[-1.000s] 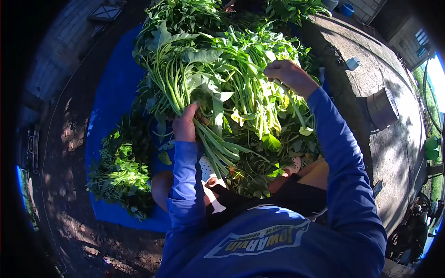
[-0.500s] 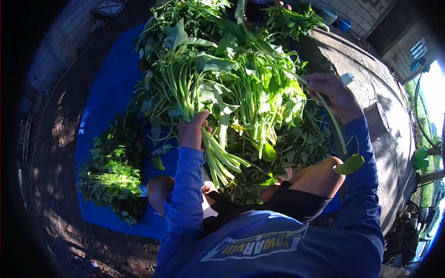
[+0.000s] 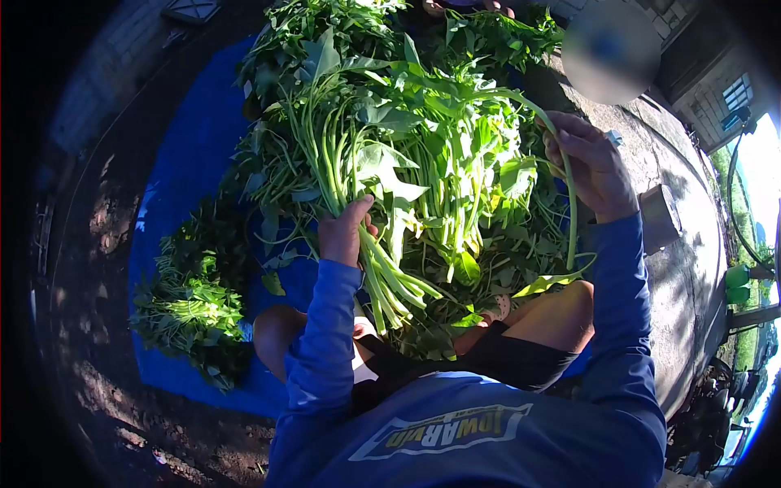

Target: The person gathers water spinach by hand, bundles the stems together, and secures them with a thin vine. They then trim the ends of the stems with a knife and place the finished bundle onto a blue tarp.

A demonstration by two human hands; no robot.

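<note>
My left hand (image 3: 345,232) is closed around a bunch of water spinach (image 3: 329,163). The cut stem ends stick out below the fist toward my lap, and the leafy tops spread away from me. Up on the right, my right hand (image 3: 587,159) has its fingers bent at a single long water spinach stem (image 3: 571,215). That stem arches over from the leaves and hangs down past the fingers, with a leaf (image 3: 547,283) at its lower end near my knee. Between the hands lies a sunlit heap of water spinach (image 3: 455,175).
A blue tarp (image 3: 183,154) lies under the greens. On its left side sits a smaller pile of water spinach (image 3: 199,309). More greens (image 3: 325,28) are heaped at the far end, where another person's hand (image 3: 496,8) shows. Concrete (image 3: 679,301) runs along the right.
The single stem has swung left and now bends more sharply at my right hand, which has turned and its fingers shifted. My left hand keeps the bunch in nearly the same place.
</note>
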